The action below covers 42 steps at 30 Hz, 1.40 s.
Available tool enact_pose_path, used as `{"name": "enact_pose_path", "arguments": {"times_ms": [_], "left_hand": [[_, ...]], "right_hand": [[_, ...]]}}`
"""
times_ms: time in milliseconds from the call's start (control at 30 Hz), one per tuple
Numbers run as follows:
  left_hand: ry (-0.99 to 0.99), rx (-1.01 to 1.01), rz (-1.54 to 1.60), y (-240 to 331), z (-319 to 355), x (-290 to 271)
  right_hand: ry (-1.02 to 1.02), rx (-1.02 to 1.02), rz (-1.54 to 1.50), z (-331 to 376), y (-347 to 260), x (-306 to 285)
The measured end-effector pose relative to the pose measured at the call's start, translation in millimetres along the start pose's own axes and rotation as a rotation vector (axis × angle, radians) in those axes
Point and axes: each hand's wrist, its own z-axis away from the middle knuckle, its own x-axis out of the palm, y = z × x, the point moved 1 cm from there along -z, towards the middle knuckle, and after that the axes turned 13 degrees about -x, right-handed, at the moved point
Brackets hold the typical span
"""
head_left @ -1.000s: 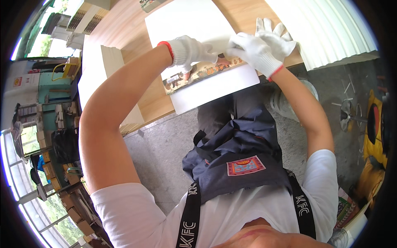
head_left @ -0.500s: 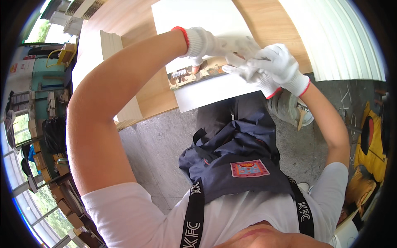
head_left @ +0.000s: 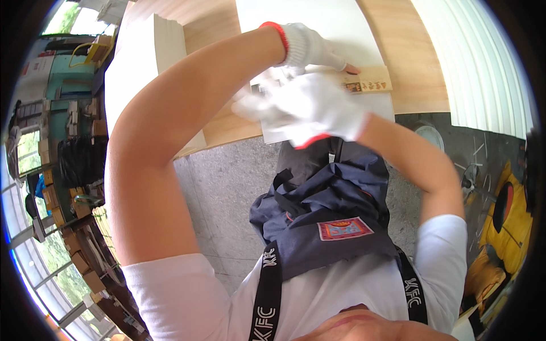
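Note:
A long strip with a printed picture (head_left: 375,79) lies across a white sheet (head_left: 318,23) on the wooden table, close to its front edge. My left hand (head_left: 315,48), in a white knitted glove with a red cuff, rests open on the strip, one bare fingertip pressing near its right part. Gloved alike, my right hand (head_left: 333,105) is smeared by motion over the left part of the strip. A loose white glove (head_left: 301,133) with a red cuff is bunched in it. Both hands hide much of the strip's middle and left end.
To the left stands a stack of white boards (head_left: 165,48). A tall layered white stack (head_left: 472,62) sits at the right table edge. A round pale container (head_left: 429,136) and a yellow bag (head_left: 505,216) are on the floor at right. Cluttered shelves (head_left: 74,113) line the left.
My right hand has swept left with the loose glove, crossing over the strip. My left hand has shifted right, its bare fingertip now further along the strip. The whole view has shifted slightly too.

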Motion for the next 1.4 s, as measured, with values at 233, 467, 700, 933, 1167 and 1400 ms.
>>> {"name": "enact_pose_path", "arguments": {"times_ms": [233, 467, 700, 933, 1167, 1400], "left_hand": [[0.002, 0.040, 0.005, 7.3, 9.3, -12.5], [-0.100, -0.131, 0.352, 1.5, -25.5, 10.3], [-0.147, -0.248, 0.327, 3.7, 8.2, -2.6], [-0.237, -0.161, 0.137, 28.2, 31.2, -37.0], [0.373, -0.392, -0.058, 65.0, 4.8, 22.1], [0.994, -0.242, 1.120, 126.8, 69.8, 88.7]], "right_hand": [[0.028, 0.158, 0.120, 131.6, 33.2, -82.8], [-0.076, -0.038, 0.135, -43.1, -16.9, 28.9], [0.155, -0.164, 0.321, -45.9, -27.3, 13.2], [0.158, 0.081, 0.300, 153.2, 28.9, -81.1], [-0.274, 0.443, 0.799, 179.3, 44.9, -126.8], [-0.496, 0.829, 0.396, 101.7, -1.7, -122.4]]}}
